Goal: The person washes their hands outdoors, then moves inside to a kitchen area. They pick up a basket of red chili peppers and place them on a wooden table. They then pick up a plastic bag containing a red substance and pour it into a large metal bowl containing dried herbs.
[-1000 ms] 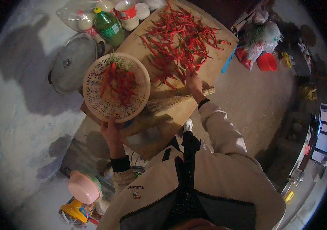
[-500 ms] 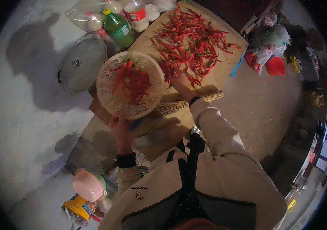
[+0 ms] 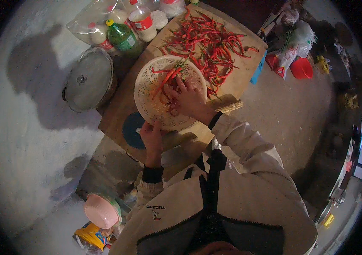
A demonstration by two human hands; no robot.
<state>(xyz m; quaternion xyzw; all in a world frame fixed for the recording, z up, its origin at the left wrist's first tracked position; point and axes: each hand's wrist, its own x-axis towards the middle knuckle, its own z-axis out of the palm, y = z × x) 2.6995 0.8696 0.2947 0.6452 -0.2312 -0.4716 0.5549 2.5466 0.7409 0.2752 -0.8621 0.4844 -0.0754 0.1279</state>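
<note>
A cream plastic colander basket (image 3: 145, 100) with lacy openwork sides sits tilted on a wooden board (image 3: 119, 117). My left hand (image 3: 151, 134) grips its near rim. Inside the basket, my right hand (image 3: 189, 102) rests among red chili peppers (image 3: 164, 83), its fingers apart and partly covering them. Some green stems show near the basket's far side. A large loose pile of red chili peppers (image 3: 210, 44) covers the far part of the board, just beyond the basket.
A dark blue disc (image 3: 132, 131) lies left of my left hand. A lidded pot (image 3: 88, 78) and a green bottle (image 3: 122, 38) stand along the left wall. A bundle of straw (image 3: 232, 106) is at the board's near edge. Bags and a red container (image 3: 301, 69) sit at right.
My right hand has moved from the pepper pile into the basket. The basket and my left hand have shifted right, uncovering the blue disc. Peppers in the basket now lie toward its far side.
</note>
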